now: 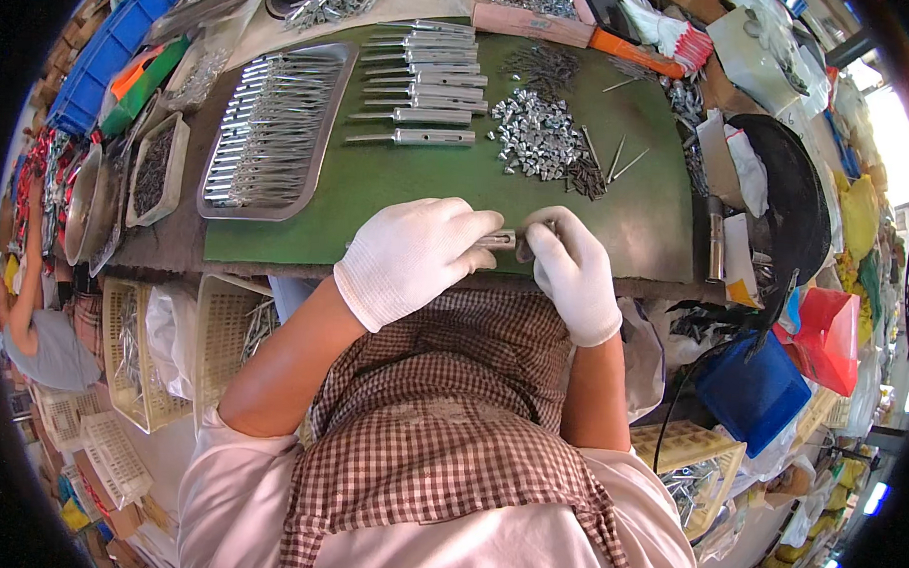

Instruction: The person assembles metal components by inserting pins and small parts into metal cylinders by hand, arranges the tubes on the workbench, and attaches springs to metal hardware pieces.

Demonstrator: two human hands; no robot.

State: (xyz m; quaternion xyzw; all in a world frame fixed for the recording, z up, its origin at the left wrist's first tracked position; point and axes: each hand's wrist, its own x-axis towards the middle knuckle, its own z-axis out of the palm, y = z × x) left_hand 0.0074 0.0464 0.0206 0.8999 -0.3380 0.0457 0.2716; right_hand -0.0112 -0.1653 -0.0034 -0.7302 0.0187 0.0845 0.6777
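Note:
Both my hands wear white gloves and meet at the near edge of a green mat [397, 197]. My left hand [415, 258] is closed around a slim metal tube [497, 240] whose end sticks out toward the right. My right hand [572, 268] pinches a small dark part against that tube end. Beyond my hands, a pile of small shiny metal pieces [535, 135] lies on the mat, with a few thin pins [619, 162] beside it. A row of finished metal tubes [422, 78] lies at the far middle of the mat.
A metal tray [313, 174] with several rods sits at the mat's left. Small bins and a metal bowl [87, 206] stand further left. Cream plastic baskets [217, 346] hang below the bench. A black pan [793, 186], blue tub [756, 390] and red container [831, 337] crowd the right.

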